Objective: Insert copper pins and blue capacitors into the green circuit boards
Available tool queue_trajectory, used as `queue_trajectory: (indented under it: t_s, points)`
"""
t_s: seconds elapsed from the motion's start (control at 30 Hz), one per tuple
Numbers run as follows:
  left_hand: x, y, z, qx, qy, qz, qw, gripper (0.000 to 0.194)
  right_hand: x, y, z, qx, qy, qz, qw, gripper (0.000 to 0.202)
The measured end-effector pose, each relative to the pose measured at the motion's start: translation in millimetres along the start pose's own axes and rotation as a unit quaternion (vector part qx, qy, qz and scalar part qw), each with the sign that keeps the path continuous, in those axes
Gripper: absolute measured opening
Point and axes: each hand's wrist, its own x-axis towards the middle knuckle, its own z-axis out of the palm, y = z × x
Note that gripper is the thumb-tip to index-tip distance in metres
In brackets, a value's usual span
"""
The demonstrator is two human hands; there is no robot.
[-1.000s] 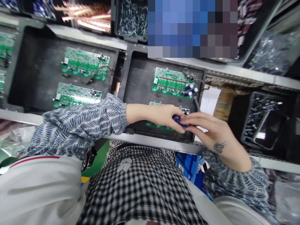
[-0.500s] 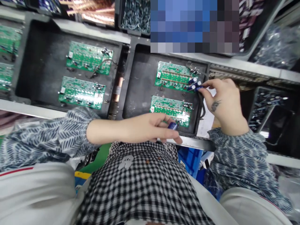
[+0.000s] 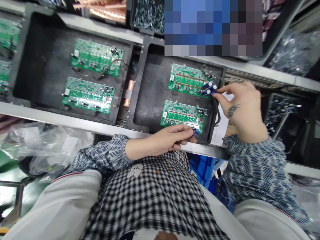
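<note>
We record the leftmost circuit boards (image 3: 9, 35) cut off by the edge and the blue component (image 3: 195, 131) (type unconfirmed) partly hidden by the left hand (image 3: 172, 138).

Two pale metal rails, the near one (image 3: 62, 120) and the far one (image 3: 100, 29), run slantwise across the workplace. Down to the left, I can see glossy green floor (image 3: 31, 197) catching white glare beside a metal frame (image 3: 18, 201); a blue crate (image 3: 203, 171) sits below the near rail.

Six green circuit boards (image 3: 88, 95) and two hands (image 3: 242, 106) show.
</note>
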Motion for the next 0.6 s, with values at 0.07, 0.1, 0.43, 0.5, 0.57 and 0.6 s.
queue_trajectory:
  t_s: [0.07, 0.1, 0.43, 0.5, 0.57, 0.6]
  points:
    - [-0.7, -0.9, -0.8, -0.006, 0.012, -0.004, 1.000, 0.041, 0.7, 1.4, 0.6, 0.001, 0.004, -0.002, 1.000, 0.018]
    - [-0.6, -1.5, -0.8, -0.010, 0.018, -0.008, 1.000, 0.041, 1.0, 1.9, 1.2, -0.001, 0.008, -0.005, 1.000, 0.018]
    - [5.3, -7.3, -2.4, -0.038, 0.052, -0.030, 0.997, 0.019, 1.4, 1.2, 1.0, 0.004, 0.013, -0.010, 1.000, 0.016]
    - [6.3, -7.8, -2.6, -0.044, 0.054, -0.033, 0.997, 0.019, 0.7, -0.2, 0.1, 0.009, 0.012, -0.004, 1.000, 0.016]
    - [7.2, -8.1, -2.3, -0.048, 0.054, -0.039, 0.997, 0.018, -0.6, -1.5, -0.7, 0.010, 0.014, -0.004, 1.000, 0.017]
    - [7.6, -8.2, -2.2, -0.049, 0.053, -0.042, 0.997, 0.018, -1.1, -2.0, -0.9, 0.008, 0.016, -0.006, 1.000, 0.016]
